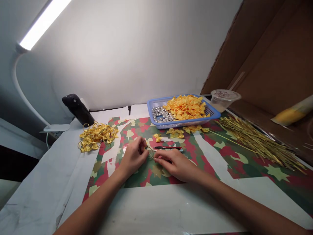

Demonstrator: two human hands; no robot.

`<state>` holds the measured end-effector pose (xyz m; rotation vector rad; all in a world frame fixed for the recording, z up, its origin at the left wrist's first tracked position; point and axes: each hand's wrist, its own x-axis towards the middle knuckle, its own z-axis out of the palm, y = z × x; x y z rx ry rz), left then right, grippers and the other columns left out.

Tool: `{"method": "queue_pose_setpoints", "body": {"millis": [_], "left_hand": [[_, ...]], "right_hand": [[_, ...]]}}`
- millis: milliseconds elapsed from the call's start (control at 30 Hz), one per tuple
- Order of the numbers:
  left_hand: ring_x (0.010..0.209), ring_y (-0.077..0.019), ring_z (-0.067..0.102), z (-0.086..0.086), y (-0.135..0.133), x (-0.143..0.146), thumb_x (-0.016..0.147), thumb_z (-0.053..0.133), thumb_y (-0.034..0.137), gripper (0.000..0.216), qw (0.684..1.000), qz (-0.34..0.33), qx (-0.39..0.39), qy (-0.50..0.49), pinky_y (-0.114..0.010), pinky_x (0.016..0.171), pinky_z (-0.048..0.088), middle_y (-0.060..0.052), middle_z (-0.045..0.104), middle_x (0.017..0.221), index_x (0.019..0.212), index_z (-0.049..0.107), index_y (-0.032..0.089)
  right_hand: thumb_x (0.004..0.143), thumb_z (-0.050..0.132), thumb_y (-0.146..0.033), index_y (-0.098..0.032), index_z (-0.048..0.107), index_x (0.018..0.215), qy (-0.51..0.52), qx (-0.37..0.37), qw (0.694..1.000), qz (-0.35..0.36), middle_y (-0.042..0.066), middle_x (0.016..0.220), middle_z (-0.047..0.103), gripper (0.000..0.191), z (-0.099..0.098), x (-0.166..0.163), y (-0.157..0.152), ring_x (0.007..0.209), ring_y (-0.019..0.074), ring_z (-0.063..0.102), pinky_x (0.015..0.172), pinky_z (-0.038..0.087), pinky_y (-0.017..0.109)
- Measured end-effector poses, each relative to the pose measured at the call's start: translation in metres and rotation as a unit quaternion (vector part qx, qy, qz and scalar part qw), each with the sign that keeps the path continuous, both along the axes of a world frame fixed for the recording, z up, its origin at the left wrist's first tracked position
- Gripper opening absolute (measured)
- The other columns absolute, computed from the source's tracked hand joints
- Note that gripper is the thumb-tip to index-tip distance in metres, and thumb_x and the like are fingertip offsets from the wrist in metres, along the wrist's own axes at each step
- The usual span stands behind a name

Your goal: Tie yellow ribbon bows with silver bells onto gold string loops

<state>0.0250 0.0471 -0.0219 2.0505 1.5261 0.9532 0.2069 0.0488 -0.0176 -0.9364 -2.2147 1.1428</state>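
Over the patterned sheet, my left hand (134, 154) is closed in a pinch, its fingertips around one part of a thin gold twist tie (151, 156). My right hand (176, 164) pinches the tie's other end, and a small curve of it shows between the two hands. Whatever else sits in the left fingertips is hidden. Just beyond the right hand lies a black and red cutting tool (168, 148). Small yellow ribbon bows (157, 137) rest behind it, with more bows (176, 133) near the basket.
A blue basket (183, 123) holds yellow bows and silver beads (161, 114). Finished-looking bows with gold ties (97, 137) are heaped at left, near a black device (78, 109) and a lamp (44, 24). Gold strips (256, 140) and a lidded plastic cup (223, 99) are at right.
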Motion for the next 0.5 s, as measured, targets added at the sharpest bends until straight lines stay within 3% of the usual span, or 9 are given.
{"method": "queue_pose_setpoints", "body": {"millis": [500], "left_hand": [[0.050, -0.0114, 0.035, -0.0022, -0.0001, 0.0018, 0.065, 0.042, 0.009, 0.019, 1.000, 0.011, 0.008, 0.025, -0.023, 0.049, 0.027, 0.007, 0.037, 0.058, 0.070, 0.030, 0.023]], "right_hand": [[0.086, 0.041, -0.020, -0.018, 0.048, 0.067, 0.005, 0.010, 1.000, 0.010, -0.003, 0.058, 0.045, 0.021, -0.0002, 0.0005, 0.0008, 0.053, 0.0102, 0.036, 0.051, 0.029, 0.021]]}}
